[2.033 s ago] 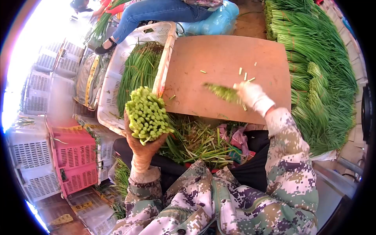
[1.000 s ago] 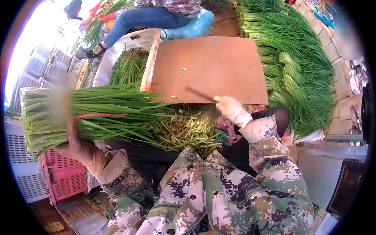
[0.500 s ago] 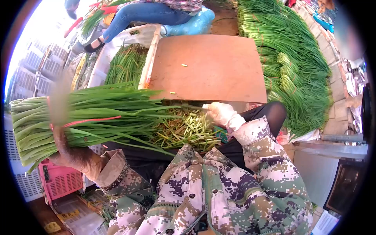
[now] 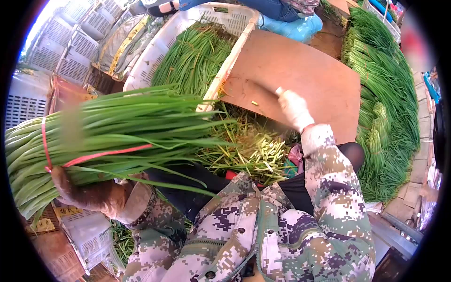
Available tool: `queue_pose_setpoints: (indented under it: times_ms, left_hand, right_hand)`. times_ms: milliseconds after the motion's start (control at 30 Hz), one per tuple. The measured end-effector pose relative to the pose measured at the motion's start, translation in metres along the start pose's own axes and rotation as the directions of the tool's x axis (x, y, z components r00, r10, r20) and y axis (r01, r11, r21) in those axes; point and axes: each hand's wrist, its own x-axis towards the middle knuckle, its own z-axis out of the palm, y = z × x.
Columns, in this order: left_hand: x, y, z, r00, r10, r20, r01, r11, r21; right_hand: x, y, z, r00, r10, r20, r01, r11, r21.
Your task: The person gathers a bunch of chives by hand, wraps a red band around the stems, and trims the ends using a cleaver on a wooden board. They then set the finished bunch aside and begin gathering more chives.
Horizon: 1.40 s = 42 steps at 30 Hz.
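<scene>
My left hand (image 4: 91, 195) is closed round a big bundle of green chives (image 4: 117, 124), held from below at the left. A red tie (image 4: 44, 143) circles the bundle, with a loose end trailing across the leaves, whose tips point right. In my right hand (image 4: 295, 109), in a pale glove, is a knife (image 4: 268, 88) with a light handle end and a dark blade smeared by motion. This hand is over the brown board (image 4: 324, 77), apart from the bundle. Cut chive ends (image 4: 263, 155) lie heaped in front of my lap.
A white crate (image 4: 141, 70) with loose chives (image 4: 195, 58) stands beyond the bundle. Many tied chives (image 4: 385, 108) lie in a long pile at right. Another person's jeans (image 4: 272, 9) show at the top. Stacked plastic crates (image 4: 70, 58) fill the far left.
My right hand has risen with the knife from the trimmings to over the board. The bundle has moved slightly left and lower. The view has turned, bringing more of the white crate into sight.
</scene>
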Motion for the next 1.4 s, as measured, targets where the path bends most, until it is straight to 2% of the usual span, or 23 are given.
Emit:
queue_pose_setpoints:
  times_ms: [100,167,200,233,300,367,433,500,567,633,700,733,767,833,867,900,967,1000,1133,1267,1333,1367,1400]
  left_hand:
    - [0.013,-0.003,-0.013,0.998,-0.064,-0.022,0.063,0.997,-0.042]
    - [0.011,-0.005,-0.009,1.0,-0.014,-0.006,0.014,0.999,-0.045]
    - [0.012,-0.006,-0.012,1.0,0.006,-0.019,-0.007,0.999,-0.047]
    - [0.011,-0.007,-0.016,0.999,0.024,-0.035,-0.026,0.998,-0.052]
    - [0.009,-0.007,-0.016,0.999,0.017,-0.048,-0.02,0.998,-0.06]
    - [0.01,-0.007,-0.024,0.999,0.037,0.006,-0.037,0.999,0.004]
    - [0.01,-0.006,-0.024,0.999,-0.031,0.041,0.032,0.999,-0.02]
    - [0.01,-0.008,-0.023,0.995,-0.058,0.077,0.063,0.995,-0.074]
    - [0.013,-0.011,-0.029,0.992,-0.076,0.102,0.082,0.995,-0.059]
    - [0.012,-0.013,-0.026,0.991,-0.079,0.107,0.084,0.996,-0.041]
    - [0.007,-0.014,-0.017,0.992,-0.06,0.107,0.061,0.998,-0.006]
    - [0.004,-0.014,-0.014,0.994,-0.045,0.097,0.042,0.998,0.039]
    - [0.003,-0.014,-0.013,0.993,-0.05,0.105,0.047,0.998,0.037]
    - [0.001,-0.015,-0.01,0.987,-0.027,0.156,0.021,0.999,0.042]
    - [-0.001,-0.014,-0.004,0.98,-0.026,0.199,0.024,1.0,0.011]
    - [-0.005,-0.011,0.004,0.973,0.015,0.229,-0.015,1.0,-0.005]
    - [-0.004,-0.013,0.006,0.977,0.004,0.213,0.001,1.0,-0.025]
    - [-0.006,-0.013,0.008,0.976,0.002,0.219,0.006,0.999,-0.034]
    - [-0.008,-0.01,0.013,0.967,-0.02,0.255,0.03,0.999,-0.036]
    - [-0.004,-0.009,0.01,0.963,-0.03,0.268,0.047,0.997,-0.057]
    - [-0.009,0.0,0.017,0.951,0.017,0.307,0.006,0.997,-0.072]
    - [-0.007,0.002,0.016,0.952,0.016,0.307,0.003,0.998,-0.061]
    - [-0.006,0.003,0.017,0.951,0.037,0.307,-0.017,0.998,-0.068]
  right_hand:
    - [-0.03,-0.059,-0.013,0.96,-0.129,0.247,0.093,0.984,0.152]
    - [-0.042,-0.063,-0.014,0.945,-0.193,0.263,0.142,0.969,0.201]
    - [-0.042,-0.056,-0.008,0.951,-0.117,0.287,0.046,0.969,0.241]
    - [-0.037,-0.061,-0.026,0.987,-0.036,0.158,-0.026,0.928,0.371]
    - [-0.008,-0.038,-0.017,0.993,0.094,0.066,-0.1,0.991,0.087]
    - [0.023,-0.014,-0.013,0.998,0.064,0.021,-0.063,0.998,-0.025]
    - [0.038,-0.004,-0.002,0.999,0.009,-0.037,-0.013,0.996,-0.092]
    - [0.039,-0.008,0.011,0.988,0.146,0.058,-0.135,0.977,-0.162]
    - [0.023,-0.045,0.01,0.957,0.132,0.258,-0.087,0.98,-0.177]
    - [-0.011,-0.072,-0.001,0.91,-0.035,0.413,0.035,0.999,0.008]
    - [-0.04,-0.078,-0.028,0.893,-0.282,0.35,0.183,0.939,0.291]
    - [-0.048,-0.073,-0.03,0.892,-0.286,0.349,0.191,0.94,0.283]
    - [-0.056,-0.068,-0.031,0.959,-0.18,0.219,0.078,0.909,0.409]
    - [-0.056,-0.054,-0.026,0.991,0.095,0.098,-0.137,0.733,0.667]
    - [-0.05,-0.042,-0.034,0.693,0.447,0.566,-0.713,0.308,0.63]
    - [-0.044,-0.038,-0.054,0.632,0.458,0.625,-0.745,0.14,0.652]
    - [-0.045,-0.034,-0.074,0.608,0.449,0.655,-0.696,-0.095,0.712]
    - [-0.047,-0.033,-0.082,0.594,0.455,0.664,-0.682,-0.154,0.715]
    - [-0.056,-0.039,-0.097,0.616,0.408,0.674,-0.621,-0.275,0.734]
    - [-0.063,-0.036,-0.091,0.63,0.376,0.679,-0.636,-0.252,0.729]
    - [-0.063,-0.038,-0.087,0.671,0.249,0.698,-0.688,-0.141,0.712]
    - [-0.065,-0.041,-0.085,0.667,0.241,0.705,-0.693,-0.146,0.706]
    - [-0.062,-0.048,-0.087,0.622,0.181,0.762,-0.778,0.028,0.628]
